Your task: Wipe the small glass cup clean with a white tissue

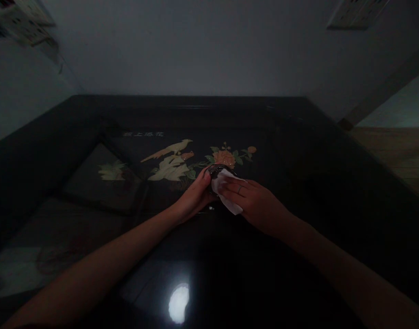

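Over the glossy black table point(264, 256), my left hand point(196, 192) is wrapped around the left side of a small dark, shiny round object point(214, 169). Its exact kind is too dim to make out. A white tissue point(234, 208) is under the fingers of my right hand point(252, 196), which presses it against the object's right side and top. A ring shows on one right finger. The hands and tissue cover much of the object. Whether its base touches the table cannot be seen.
The tabletop has an inlaid bird point(173, 150), a flower point(224, 158) and pale lettering. A bright lamp reflection point(178, 302) shows near the front. A grey wall point(182, 50) meets the back edge, with sockets point(355, 13) at upper right. Wooden flooring point(397, 151) lies at right.
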The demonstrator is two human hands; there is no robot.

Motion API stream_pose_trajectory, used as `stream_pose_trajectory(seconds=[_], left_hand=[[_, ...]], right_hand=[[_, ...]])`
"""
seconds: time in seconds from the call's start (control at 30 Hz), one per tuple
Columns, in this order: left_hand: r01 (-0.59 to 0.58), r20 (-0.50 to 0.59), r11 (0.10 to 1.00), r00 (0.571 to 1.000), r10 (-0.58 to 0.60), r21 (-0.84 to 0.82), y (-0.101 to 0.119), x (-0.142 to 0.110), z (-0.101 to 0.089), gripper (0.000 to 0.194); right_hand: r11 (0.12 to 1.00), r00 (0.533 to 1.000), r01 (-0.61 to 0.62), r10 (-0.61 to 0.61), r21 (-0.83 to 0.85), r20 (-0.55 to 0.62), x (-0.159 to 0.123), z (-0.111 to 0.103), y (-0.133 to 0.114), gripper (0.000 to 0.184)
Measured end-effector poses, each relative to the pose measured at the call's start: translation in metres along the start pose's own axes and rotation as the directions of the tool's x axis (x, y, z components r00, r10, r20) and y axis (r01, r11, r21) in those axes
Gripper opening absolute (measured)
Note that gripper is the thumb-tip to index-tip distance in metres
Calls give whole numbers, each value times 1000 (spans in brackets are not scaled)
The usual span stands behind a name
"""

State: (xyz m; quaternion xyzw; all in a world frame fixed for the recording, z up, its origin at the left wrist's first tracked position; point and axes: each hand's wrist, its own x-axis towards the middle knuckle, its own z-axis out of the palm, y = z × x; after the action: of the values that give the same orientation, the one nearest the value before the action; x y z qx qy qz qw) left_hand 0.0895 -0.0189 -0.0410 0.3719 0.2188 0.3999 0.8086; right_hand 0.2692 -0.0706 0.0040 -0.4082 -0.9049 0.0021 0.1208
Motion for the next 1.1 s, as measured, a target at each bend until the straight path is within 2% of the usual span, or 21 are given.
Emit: stream_pose_trajectory(seconds=[0.07,0.17,0.33,0.47,0.63,0.77,0.9,1.0,1.1], left_hand=[[5,13,1000,1000,-4,-18,-2,1,-1,48],[26,15,999,1000,-26,-22,-2,1,-2,49],[34,-32,999,999,-35,-9,2,0,1,48],[7,-23,1000,1000,-7,15,3,-1,2,49],[12,-17,998,1000,-11,59,5,-4,5,50],[9,-8,998,1000,-8,65,5,-4,3,49],[15,-36,999,999,-13,48,5,-3,5,50],[31,-42,999,999,-30,39,7,-4,8,51],[27,-34,999,999,-26,35,7,-4,10,52]], right_hand=[[999,1000,18,-18,-35,-13,0,-1,2,39],[1000,999,25,-25,15,-20,1,-1,3,39],[963,999,10,5,268,-53,2,3,-4,41],[894,993,-51,93,445,-71,2,9,-15,42],[819,984,-92,160,567,-72,1,15,-22,45],[884,992,-85,119,460,-45,0,14,-16,45],[984,999,-38,42,174,-18,-2,10,-5,45],[999,1000,3,-3,-37,-8,-2,5,1,41],[990,999,31,-34,-137,-18,-1,1,3,37]])
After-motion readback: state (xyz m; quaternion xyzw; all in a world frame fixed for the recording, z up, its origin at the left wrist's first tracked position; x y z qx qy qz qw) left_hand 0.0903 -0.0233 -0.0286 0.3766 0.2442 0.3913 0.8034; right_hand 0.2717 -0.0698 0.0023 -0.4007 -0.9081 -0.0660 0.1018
